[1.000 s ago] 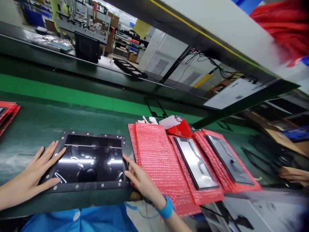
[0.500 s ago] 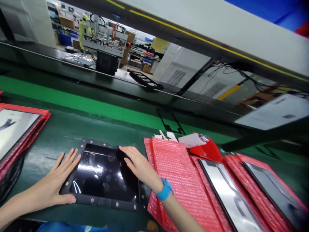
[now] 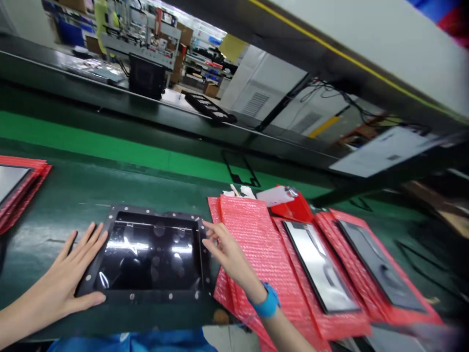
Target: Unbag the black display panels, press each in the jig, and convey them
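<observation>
- Currently, the screen (image 3: pixel 146 264) is laid flat on the table (image 3: pixel 91 188), beside red bubble wrap (image 3: pixel 249 234).
- Its left edge is touched by the spread left hand (image 3: pixel 64 281), its right by the right hand (image 3: pixel 232 254), any pinch unclear.
- Seemingly, it is being steadied; light edge contact is called for.

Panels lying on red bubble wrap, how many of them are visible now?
3: a cut-off panel at the left edge, a silver panel right of the right hand, and a grey panel farther right. Others may be hidden in the wrap.
</observation>
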Demonstrator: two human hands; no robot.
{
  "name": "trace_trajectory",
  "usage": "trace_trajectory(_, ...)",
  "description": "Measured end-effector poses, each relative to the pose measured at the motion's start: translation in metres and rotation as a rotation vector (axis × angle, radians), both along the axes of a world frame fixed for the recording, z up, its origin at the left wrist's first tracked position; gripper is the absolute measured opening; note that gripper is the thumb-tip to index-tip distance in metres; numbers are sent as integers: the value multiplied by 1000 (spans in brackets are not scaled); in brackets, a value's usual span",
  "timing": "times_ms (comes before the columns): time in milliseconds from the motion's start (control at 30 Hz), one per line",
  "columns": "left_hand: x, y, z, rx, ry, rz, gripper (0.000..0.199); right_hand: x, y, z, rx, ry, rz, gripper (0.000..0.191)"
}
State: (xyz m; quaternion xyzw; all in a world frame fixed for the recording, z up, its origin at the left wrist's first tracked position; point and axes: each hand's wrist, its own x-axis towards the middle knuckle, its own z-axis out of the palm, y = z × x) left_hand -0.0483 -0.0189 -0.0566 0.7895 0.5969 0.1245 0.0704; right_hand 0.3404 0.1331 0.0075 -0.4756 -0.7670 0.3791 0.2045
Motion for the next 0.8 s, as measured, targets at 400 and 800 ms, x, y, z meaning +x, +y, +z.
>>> trace_trajectory(400,-16,5,-16,12,54,-23,105,26,-48,-20,-559,15,-30,93)
trace_trajectory(800,10,8,-36,240,-34,53,102,4,-28,-9,-313,-528,23,133)
